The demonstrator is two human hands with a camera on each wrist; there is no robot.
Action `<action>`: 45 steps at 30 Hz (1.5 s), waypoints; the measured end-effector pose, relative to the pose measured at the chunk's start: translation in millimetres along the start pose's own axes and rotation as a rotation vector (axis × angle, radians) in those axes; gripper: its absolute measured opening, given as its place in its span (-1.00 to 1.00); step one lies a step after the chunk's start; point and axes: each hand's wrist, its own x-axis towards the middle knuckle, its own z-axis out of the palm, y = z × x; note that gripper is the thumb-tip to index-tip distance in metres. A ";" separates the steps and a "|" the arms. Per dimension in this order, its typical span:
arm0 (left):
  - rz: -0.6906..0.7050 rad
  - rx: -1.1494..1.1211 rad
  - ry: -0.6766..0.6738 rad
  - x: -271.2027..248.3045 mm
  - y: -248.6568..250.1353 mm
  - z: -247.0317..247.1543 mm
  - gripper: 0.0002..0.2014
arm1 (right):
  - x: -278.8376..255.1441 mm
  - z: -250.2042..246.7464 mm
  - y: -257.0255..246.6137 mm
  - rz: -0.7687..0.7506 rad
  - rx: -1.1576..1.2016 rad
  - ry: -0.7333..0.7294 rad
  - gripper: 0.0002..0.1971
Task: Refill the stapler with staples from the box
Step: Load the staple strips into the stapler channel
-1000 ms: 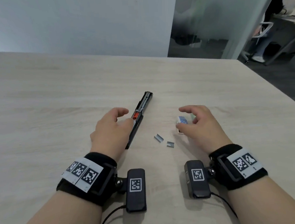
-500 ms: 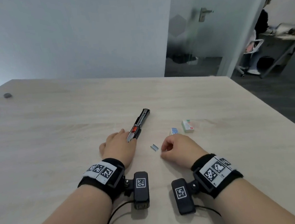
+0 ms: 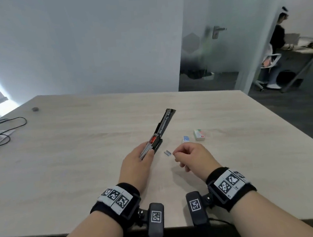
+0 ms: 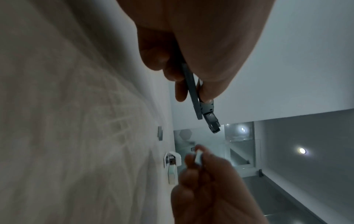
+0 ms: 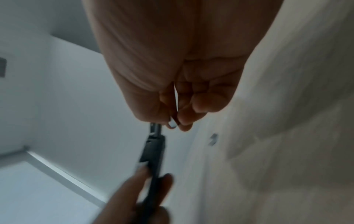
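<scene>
The black stapler (image 3: pixel 161 130), swung open with a red part at its hinge, is tilted up off the table; my left hand (image 3: pixel 147 153) grips its near end. My right hand (image 3: pixel 174 155) pinches a short strip of staples (image 5: pixel 172 124) just right of the stapler (image 5: pixel 155 151). The left wrist view shows the same strip of staples (image 4: pixel 197 156) between thumb and fingertip, below the stapler's tip (image 4: pixel 212 125). A second staple strip (image 3: pixel 167 153) lies on the table between my hands. The staple box lies behind in two pieces, a blue-white piece (image 3: pixel 185 139) and a green-white piece (image 3: pixel 199 134).
The light wooden table (image 3: pixel 80 161) reaches to my body in front and ends close on the right. Black cables (image 3: pixel 8 130) and a small dark round thing (image 3: pixel 35 109) lie far left. A person (image 3: pixel 276 39) stands at a desk beyond a glass door (image 3: pixel 209 58).
My right hand left the box, picked up one of the two loose strips and rose. My left hand closed round the stapler and lifted it. My head tilted up.
</scene>
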 end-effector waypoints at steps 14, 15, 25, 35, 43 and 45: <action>0.099 0.147 -0.103 -27.5 -9.5 9.2 -0.69 | -8.7 32.1 -36.4 -0.053 0.146 -0.022 -0.92; 0.093 0.135 -0.095 -27.3 -9.5 8.9 -0.68 | -7.7 33.0 -34.2 -0.043 0.124 -0.013 -0.91; 0.120 0.138 -0.086 -27.2 -12.0 9.3 -0.68 | -6.4 33.5 -23.2 0.030 0.128 0.037 -0.89; 0.147 0.160 -0.117 -28.7 -12.9 8.8 -0.67 | -8.9 35.2 -24.1 0.006 0.129 0.022 -0.88; 0.150 0.160 -0.093 -28.5 -13.8 9.3 -0.68 | -12.8 36.2 -23.1 0.018 0.167 0.009 -0.87; 0.155 0.167 -0.102 -28.6 -13.7 9.1 -0.67 | -12.0 36.0 -23.5 0.024 0.145 0.000 -0.88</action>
